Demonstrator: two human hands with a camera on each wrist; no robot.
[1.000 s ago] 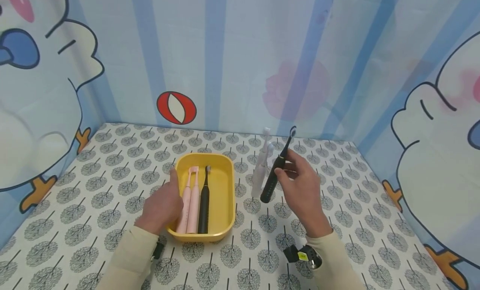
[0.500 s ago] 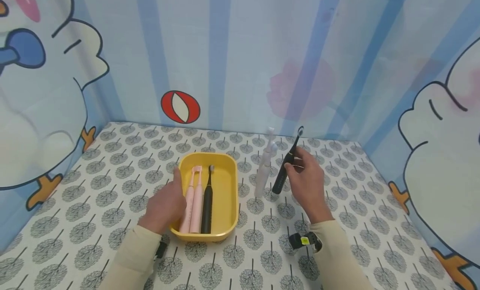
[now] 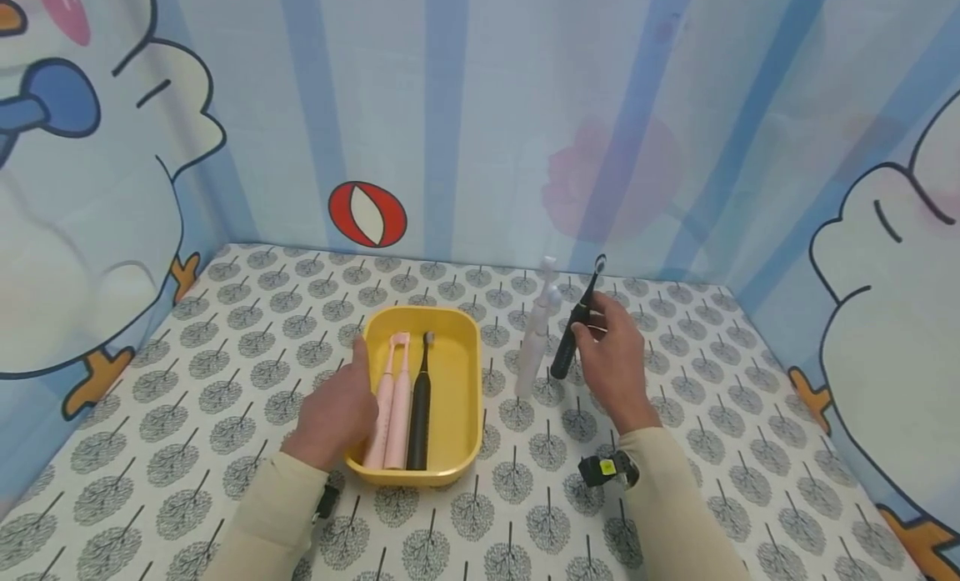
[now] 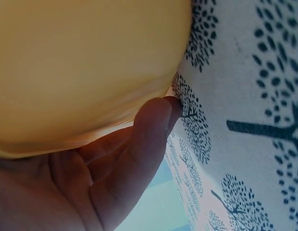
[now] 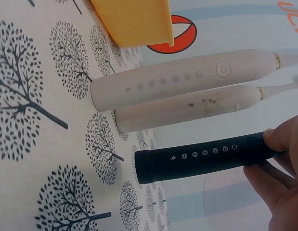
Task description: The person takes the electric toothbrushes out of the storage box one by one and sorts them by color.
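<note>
My right hand (image 3: 617, 352) pinches a black electric toothbrush (image 5: 201, 159) by its upper handle, head up and handle tilted. Whether its base touches the cloth, I cannot tell. Just left of it, two white electric toothbrushes (image 5: 158, 82) stand upright close together. Against the left side of a yellow tray (image 3: 459, 460) rests my left hand (image 3: 337, 410); in the left wrist view its fingers lie along the outer wall. Inside the tray lie two pink electric toothbrushes (image 3: 398, 414) and another black electric toothbrush (image 3: 420, 414); my left hand partly hides the leftmost pink one.
A white cloth with dark tree prints (image 3: 247, 373) covers the table. Behind it hangs a blue-striped curtain (image 3: 502, 122) with cartoon figures, which also borders both sides. The tray's right half (image 3: 453, 381) is bare yellow.
The right hand has moved the black toothbrush slightly back and to the right beside the white pair. The left hand has stayed at the tray. The head view has shifted a little.
</note>
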